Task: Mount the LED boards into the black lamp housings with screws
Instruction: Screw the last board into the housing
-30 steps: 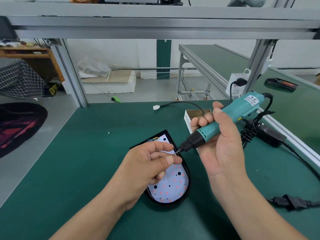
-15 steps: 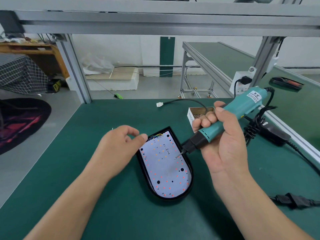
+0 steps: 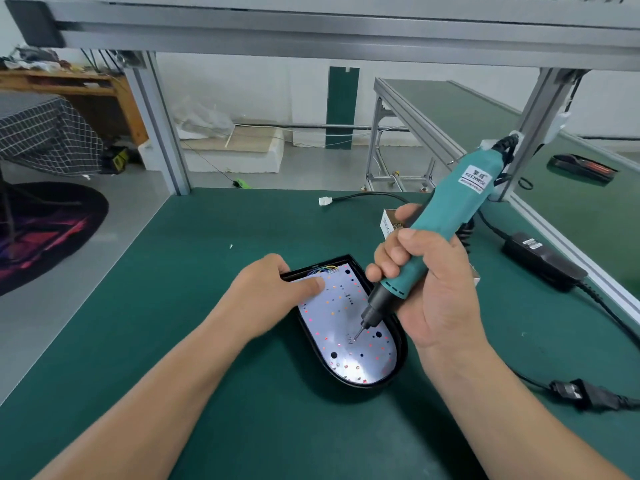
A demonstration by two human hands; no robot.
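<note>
The green bench [image 3: 166, 306] fills the lower frame and carries the work at centre. The housing [image 3: 399, 370] lies flat there, open side up, rounded end toward the bottom of the frame, which suits a driver coming in from above. The board [image 3: 341, 317] is seated inside it, its coloured wires at the top edge. The right hand [image 3: 434, 296], right of centre, has all its fingers wrapped tight round the driver [image 3: 446, 216], thumb across the barrel. The tool runs steeply from the upper right, presumably so that the bit meets the board nearly square. The left hand [image 3: 270, 294], left of centre, grips the housing's top-left corner. Its thumb is pressed flat on the board and its fingers curl over the rim, partly hidden, evidently to hold both parts against the driver's twist. The adapter [image 3: 540, 261] sits at right, well apart from the work. The screw box [image 3: 387, 221] stands just behind the right hand, within easy reach. The bit tip [image 3: 356, 336] rests on the lower middle of the board. Whether a screw sits under it is too small to tell. A loose screw [image 3: 231, 246] lies on the mat, above and left of the housing.
</note>
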